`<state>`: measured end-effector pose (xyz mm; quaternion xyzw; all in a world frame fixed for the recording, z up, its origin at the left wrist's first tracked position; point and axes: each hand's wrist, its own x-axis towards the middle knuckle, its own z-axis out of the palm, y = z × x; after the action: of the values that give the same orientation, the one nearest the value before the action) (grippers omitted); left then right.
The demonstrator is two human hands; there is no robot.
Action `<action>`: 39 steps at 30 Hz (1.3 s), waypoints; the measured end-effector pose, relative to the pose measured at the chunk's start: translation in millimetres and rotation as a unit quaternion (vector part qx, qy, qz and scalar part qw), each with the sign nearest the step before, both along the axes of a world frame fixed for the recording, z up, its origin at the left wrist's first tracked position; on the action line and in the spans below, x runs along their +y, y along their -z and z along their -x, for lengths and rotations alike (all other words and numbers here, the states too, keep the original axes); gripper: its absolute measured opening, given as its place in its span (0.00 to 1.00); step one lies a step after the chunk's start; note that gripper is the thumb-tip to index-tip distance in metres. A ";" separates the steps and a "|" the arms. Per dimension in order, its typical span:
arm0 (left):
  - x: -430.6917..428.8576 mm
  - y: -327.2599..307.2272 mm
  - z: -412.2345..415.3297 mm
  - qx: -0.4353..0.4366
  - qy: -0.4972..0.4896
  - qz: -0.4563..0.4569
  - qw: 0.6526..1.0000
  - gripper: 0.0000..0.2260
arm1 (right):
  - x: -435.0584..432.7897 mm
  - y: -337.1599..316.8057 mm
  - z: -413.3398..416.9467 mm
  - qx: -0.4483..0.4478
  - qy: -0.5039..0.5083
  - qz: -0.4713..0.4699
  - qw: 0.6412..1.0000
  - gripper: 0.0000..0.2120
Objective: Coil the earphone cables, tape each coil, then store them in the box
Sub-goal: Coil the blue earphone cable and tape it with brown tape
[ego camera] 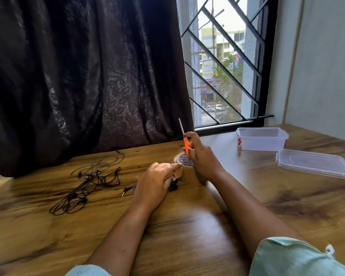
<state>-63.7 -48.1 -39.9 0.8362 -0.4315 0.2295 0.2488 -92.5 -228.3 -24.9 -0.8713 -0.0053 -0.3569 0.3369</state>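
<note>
- Gripping the orange-handled scissors (185, 143), your right hand (202, 158) holds them with the closed blades pointing up and slightly left, above the middle of the counter (38, 236).
- That same hand sits against the right side of the brown tape roll (187, 175), which stands tilted on the counter with its white printed core facing you.
- Your left hand (155, 182) is just left of the roll, its index finger stretched out to touch the roll's near rim, where a short brown strip hangs loose.
- Its other fingers curl down onto a black earphone (173, 186), pinning it to the counter; how much of the cable is coiled under the palm cannot be told.
- A jack plug (126, 191) pokes out from under that hand to the left.
- More earphone cables (84, 188) lie in a loose tangle on the left part of the counter, black ones nearer and a greyish one farther back.
- The clear plastic box (262, 139) stands open at the far right, by the window (227, 66).
- Its lid (315, 164) lies flat just beside it, nearer and to the right.
- A dark curtain (78, 76) hangs behind the left half of the counter.
</note>
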 end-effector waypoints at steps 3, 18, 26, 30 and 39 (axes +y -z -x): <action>-2.1 0.1 -0.7 0.042 0.011 0.042 0.998 0.16 | -1.2 0.5 -1.5 0.001 -0.001 0.005 1.000 0.19; -8.6 3.7 -2.5 0.211 0.037 0.165 0.963 0.13 | 0.2 -2.6 1.4 0.015 -0.009 0.013 1.000 0.18; -1.7 -3.1 -7.6 0.251 0.045 0.247 0.935 0.12 | 8.3 -17.4 5.1 0.027 -0.060 0.025 0.998 0.16; 5.6 -8.5 -11.8 0.275 0.017 0.296 0.915 0.09 | 22.4 -22.5 4.9 0.020 -0.083 0.046 0.995 0.11; 24.2 -21.1 -24.2 0.283 -0.024 0.400 0.871 0.08 | 47.7 -29.9 18.5 0.119 -0.149 0.016 0.982 0.13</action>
<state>-39.4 -23.9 -18.8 0.7043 -0.1931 0.1421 0.6682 -111.0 -180.6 5.0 -0.9020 -0.1006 -0.1966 0.3709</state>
